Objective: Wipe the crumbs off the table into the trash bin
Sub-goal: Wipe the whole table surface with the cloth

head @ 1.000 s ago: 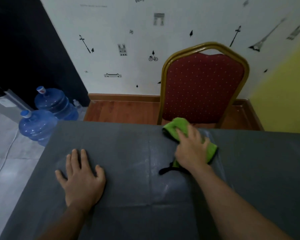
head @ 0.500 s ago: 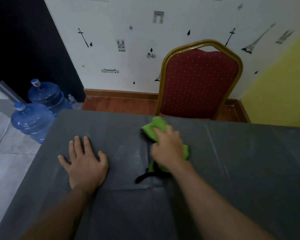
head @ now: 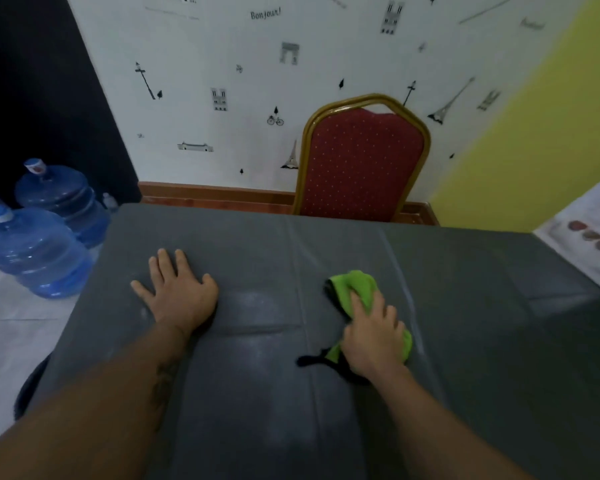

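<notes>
A grey cloth-covered table (head: 482, 323) fills the lower view. My right hand (head: 373, 332) presses a bright green cloth (head: 355, 287) with a black edge onto the table's middle. My left hand (head: 175, 291) lies flat, fingers spread, on the table to the left of it. Faint pale smears show on the cloth between the hands. A dark rounded shape (head: 28, 389), maybe a bin, peeks out past the table's left edge; I cannot tell what it is. No single crumbs are clear enough to make out.
A red chair with a gold frame (head: 362, 164) stands behind the table's far edge. Two blue water jugs (head: 35, 251) sit on the floor at left. A printed sheet (head: 589, 233) lies on the table's far right corner.
My right hand has slid the green cloth nearer to me and rightward over the table. My left hand stays flat in place. The view has shifted, and the printed sheet at right now shows.
</notes>
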Tool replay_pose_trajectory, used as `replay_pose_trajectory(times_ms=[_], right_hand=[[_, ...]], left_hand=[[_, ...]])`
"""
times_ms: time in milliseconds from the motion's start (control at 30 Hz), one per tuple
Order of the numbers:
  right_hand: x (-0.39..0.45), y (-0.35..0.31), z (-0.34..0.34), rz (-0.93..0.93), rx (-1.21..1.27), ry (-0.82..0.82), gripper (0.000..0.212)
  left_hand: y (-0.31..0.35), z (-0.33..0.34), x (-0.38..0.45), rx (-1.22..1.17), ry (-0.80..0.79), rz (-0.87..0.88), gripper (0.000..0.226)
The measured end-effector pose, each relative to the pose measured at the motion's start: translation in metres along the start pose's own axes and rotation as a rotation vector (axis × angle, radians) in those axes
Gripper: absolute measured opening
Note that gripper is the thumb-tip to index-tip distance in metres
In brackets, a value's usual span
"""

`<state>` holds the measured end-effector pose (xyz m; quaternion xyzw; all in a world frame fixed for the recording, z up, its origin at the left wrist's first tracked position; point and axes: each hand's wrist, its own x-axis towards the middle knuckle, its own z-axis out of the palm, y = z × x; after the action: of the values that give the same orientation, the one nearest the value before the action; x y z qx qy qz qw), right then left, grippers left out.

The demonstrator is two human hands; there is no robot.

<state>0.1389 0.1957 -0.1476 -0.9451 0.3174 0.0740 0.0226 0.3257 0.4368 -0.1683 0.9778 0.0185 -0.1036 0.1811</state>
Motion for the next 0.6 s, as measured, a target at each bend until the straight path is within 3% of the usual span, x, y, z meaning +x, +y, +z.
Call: replay_pose_trajectory(times_ms=[133,267,467,600], right_hand=[[-0.036,0.057,-0.007,0.169,-0.078,-0.093,0.069],[-0.067,0.044,-0.022,0.277,0.065,-0.094,0.067],[-0.129,-0.105,-0.012,-0.194,0.249,-0.079,0.070],[-0.173,-0.168,0.008,-0.397,0.152,-0.101,0.065]], left_hand=[[-0.022,-0.031,-0.015,0.047,-0.160,0.054,0.076],[-0.055,-0.048,-0.051,0.092,-0.177,0.048,0.080],[-0.098,-0.024,-0.120,0.040,-0.093,0.153,0.067],[-0.136,-0.016,-0.120,0.139,0.008,0.271,0.065]])
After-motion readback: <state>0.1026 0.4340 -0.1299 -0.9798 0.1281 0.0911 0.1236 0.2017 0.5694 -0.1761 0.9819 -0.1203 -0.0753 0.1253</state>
